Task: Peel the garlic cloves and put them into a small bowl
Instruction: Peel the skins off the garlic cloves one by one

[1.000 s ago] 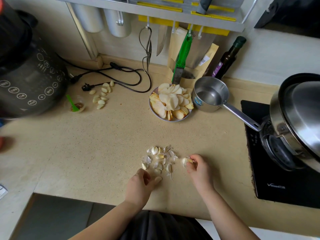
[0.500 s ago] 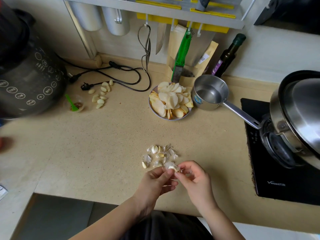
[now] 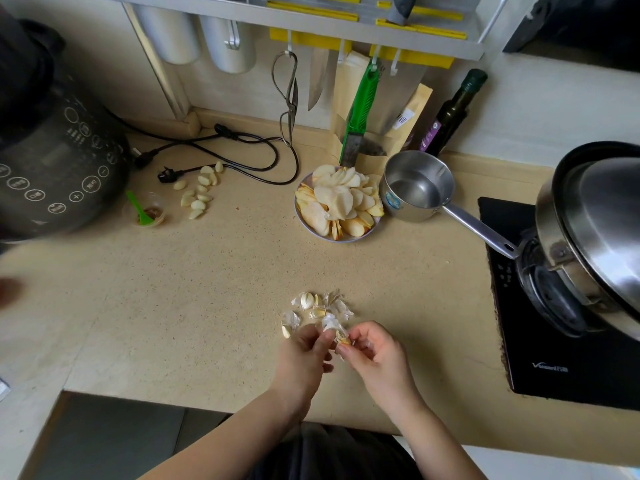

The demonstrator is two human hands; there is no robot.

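My left hand (image 3: 304, 355) and my right hand (image 3: 375, 355) meet near the counter's front edge, both pinching one garlic clove (image 3: 343, 339) with white papery skin (image 3: 330, 322) lifting off it. Just beyond my fingers lies a small heap of unpeeled cloves and loose skins (image 3: 317, 308). Several peeled cloves (image 3: 199, 190) lie bare on the counter at the far left. Beside them sits a small clear bowl (image 3: 147, 213) with a green spoon and brown residue in it.
A plate of sliced apple (image 3: 337, 206) and a steel saucepan (image 3: 417, 187) stand at the back centre. A black cooker (image 3: 52, 157) with its cable fills the left. An induction hob (image 3: 554, 306) with a lidded steel pot is at the right. Scissors and knives hang above.
My hands came together from either side of the heap. Both now hold the clove that my right hand held alone, and its skin is lifting away.
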